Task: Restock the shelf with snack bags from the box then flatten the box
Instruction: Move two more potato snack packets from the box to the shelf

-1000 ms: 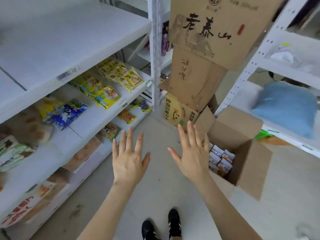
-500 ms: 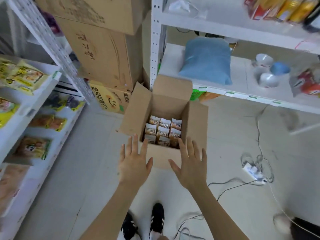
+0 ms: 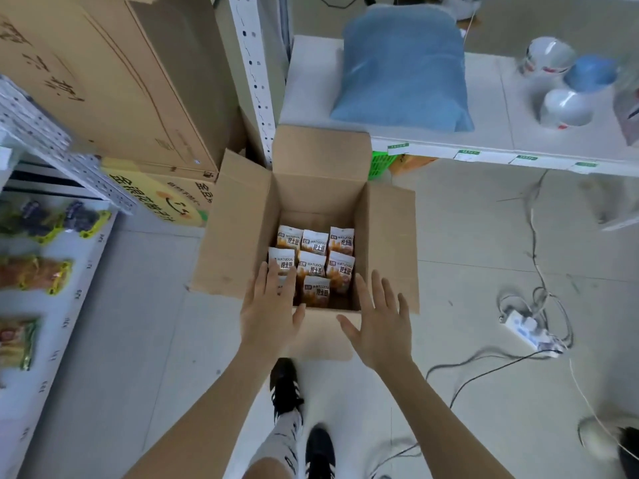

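Box (image 3: 311, 195) position: on the floor, open, with all four flaps folded outward, directly ahead of the person's black shoes (image 3: 285, 385). The rear flap stands against a white shelf upright (image 3: 257, 81). The left flap lies near a yellow printed carton (image 3: 155, 191), which has larger brown cartons (image 3: 103, 81) stacked on it.

Contents: snack bags (image 3: 313, 243), white and orange, stand upright in rows at the bottom of the box. Seven are clearly visible; one more is partly hidden behind the left hand.

Left hand (image 3: 268, 312): palm down, fingers straight and slightly spread, holding nothing. It is over the near left corner of the opening. The fingertips overlap the front-left bags in view; contact cannot be determined.

Right hand (image 3: 382, 326): palm down, fingers fanned apart, thumb pointing toward the left hand, holding nothing. It is over the near right corner, across the near wall and the right flap. Contact cannot be determined.

Surroundings: the shelf (image 3: 79, 323) at left is a low white board carrying yellow-edged snack packs (image 3: 38, 274). A second white shelf (image 3: 484, 133) at right carries a blue cushion (image 3: 401, 67) and bowls (image 3: 567, 105). A power strip (image 3: 525, 331) with cables lies on the floor, well apart from the box.
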### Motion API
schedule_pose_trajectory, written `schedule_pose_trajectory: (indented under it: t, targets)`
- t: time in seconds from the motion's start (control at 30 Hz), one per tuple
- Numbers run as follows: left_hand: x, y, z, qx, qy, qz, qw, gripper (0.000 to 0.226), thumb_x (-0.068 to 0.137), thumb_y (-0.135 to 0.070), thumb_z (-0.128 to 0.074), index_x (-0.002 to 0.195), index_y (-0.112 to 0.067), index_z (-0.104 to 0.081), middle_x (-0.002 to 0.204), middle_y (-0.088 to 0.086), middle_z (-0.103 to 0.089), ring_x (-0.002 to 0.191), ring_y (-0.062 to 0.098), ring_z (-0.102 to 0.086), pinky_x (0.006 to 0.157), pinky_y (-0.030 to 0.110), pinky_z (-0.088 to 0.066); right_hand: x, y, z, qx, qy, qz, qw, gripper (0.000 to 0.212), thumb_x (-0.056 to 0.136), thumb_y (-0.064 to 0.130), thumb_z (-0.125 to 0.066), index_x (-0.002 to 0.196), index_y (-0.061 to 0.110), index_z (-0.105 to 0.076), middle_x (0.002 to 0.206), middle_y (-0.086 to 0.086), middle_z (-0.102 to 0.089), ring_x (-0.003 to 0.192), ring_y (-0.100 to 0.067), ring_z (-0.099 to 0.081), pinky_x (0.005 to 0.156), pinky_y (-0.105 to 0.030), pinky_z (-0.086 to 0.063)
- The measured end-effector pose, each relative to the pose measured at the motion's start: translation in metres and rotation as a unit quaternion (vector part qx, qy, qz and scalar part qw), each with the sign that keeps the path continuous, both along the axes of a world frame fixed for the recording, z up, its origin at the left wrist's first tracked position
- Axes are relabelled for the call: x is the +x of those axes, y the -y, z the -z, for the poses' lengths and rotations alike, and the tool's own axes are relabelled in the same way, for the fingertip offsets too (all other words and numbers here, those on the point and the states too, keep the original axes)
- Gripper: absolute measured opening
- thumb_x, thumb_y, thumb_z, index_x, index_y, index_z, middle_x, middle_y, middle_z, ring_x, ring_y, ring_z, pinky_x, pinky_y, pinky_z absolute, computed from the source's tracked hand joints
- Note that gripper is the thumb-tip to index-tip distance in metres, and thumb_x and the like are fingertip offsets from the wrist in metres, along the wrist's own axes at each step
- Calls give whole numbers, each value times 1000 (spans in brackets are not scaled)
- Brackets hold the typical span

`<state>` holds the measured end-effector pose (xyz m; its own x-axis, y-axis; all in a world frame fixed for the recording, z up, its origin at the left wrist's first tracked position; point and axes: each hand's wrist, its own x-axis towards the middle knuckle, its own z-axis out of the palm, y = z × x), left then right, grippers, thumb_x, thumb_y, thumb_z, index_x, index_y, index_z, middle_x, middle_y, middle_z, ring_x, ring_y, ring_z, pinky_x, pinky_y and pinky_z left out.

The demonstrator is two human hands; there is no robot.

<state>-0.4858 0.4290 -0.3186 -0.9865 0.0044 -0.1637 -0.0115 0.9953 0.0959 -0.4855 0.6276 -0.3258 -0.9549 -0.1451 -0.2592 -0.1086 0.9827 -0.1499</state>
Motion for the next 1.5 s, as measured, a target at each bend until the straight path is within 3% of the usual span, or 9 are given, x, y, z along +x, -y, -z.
schedule_pose_trajectory:
  t: [0.17, 0.33, 0.47, 0.67, 0.9, 1.13, 1.23, 1.3, 1.5]
  targets:
    - [-59, 19, 82, 28, 42, -16, 999, 66, 84, -42, -66, 141, -16, -46, 148, 21, -40, 137, 37, -37, 106, 48, -38, -62, 21, 78, 8, 27, 23, 999, 75, 87, 65, -35, 146, 18, -44, 150, -14, -45, 135, -34, -47, 101, -52, -45]
    - [-102, 25, 179, 51, 74, -40, 995, 71, 91, -47, -53, 151, -19, -26, 156, 18, -24, 145, 35, -21, 111, 45, -32, -114, 35, 173, -10, 39, 60, 997, 78, 88, 63, -48, 152, 20, -32, 157, -12, -32, 143, -32, -34, 110, -49, -35]
    - [-137, 29, 261, 55, 114, -76, 989, 73, 96, -54, -37, 154, -21, -6, 160, 14, -7, 148, 29, -4, 117, 39, -23, -153, 40, 255, -16, 74, 64, 995, 81, 92, 68, -34, 157, 26, -10, 164, -6, -12, 150, -26, -17, 116, -46, -24]
    - [-188, 37, 360, 56, 125, -127, 982, 74, 96, -58, -31, 154, -21, -2, 160, 13, -5, 148, 30, -4, 116, 40, -20, -202, 46, 361, -12, 111, 63, 992, 81, 94, 68, -28, 156, 24, 2, 165, -3, -3, 152, -24, -4, 119, -47, -18]
    - [-243, 52, 433, 117, 135, -204, 962, 83, 93, -54, -45, 153, -18, -1, 159, 12, -12, 143, 30, -19, 106, 41, -36, -258, 59, 430, -19, 98, 88, 991, 85, 93, 70, -28, 157, 20, -2, 165, -6, 3, 152, -23, 4, 121, -45, -8]
    - [-265, 64, 482, 186, 197, -287, 919, 100, 78, -61, -63, 149, -13, -11, 132, 7, -54, 112, 30, -58, 85, 44, -53, -277, 55, 470, -71, 149, 125, 978, 102, 76, 84, -44, 156, 31, -10, 165, -3, 11, 151, -24, 12, 120, -47, -1]
    - [-267, 67, 490, 209, 196, -301, 909, 76, 73, -59, -70, 125, -14, -37, 115, 1, -65, 97, 27, -65, 77, 43, -56, -278, 52, 480, -56, 168, 75, 981, 110, 68, 89, -48, 155, 28, -17, 164, -1, 16, 150, -27, 17, 120, -50, 3]
    - [-269, 66, 490, 218, 191, -302, 908, 62, 75, -53, -72, 112, -16, -40, 110, 2, -67, 92, 27, -67, 75, 42, -57, -277, 53, 482, -54, 163, 68, 983, 108, 68, 87, -51, 154, 26, -25, 164, -1, 15, 149, -28, 17, 120, -52, 3]
    - [-270, 66, 480, 256, 126, -335, 898, 47, 80, -38, -74, 105, -12, -43, 107, 7, -68, 89, 29, -68, 72, 42, -57, -280, 55, 479, -134, 130, 109, 976, 75, 75, 69, -65, 139, 33, -51, 165, 0, -1, 150, -25, 7, 118, -52, 1]
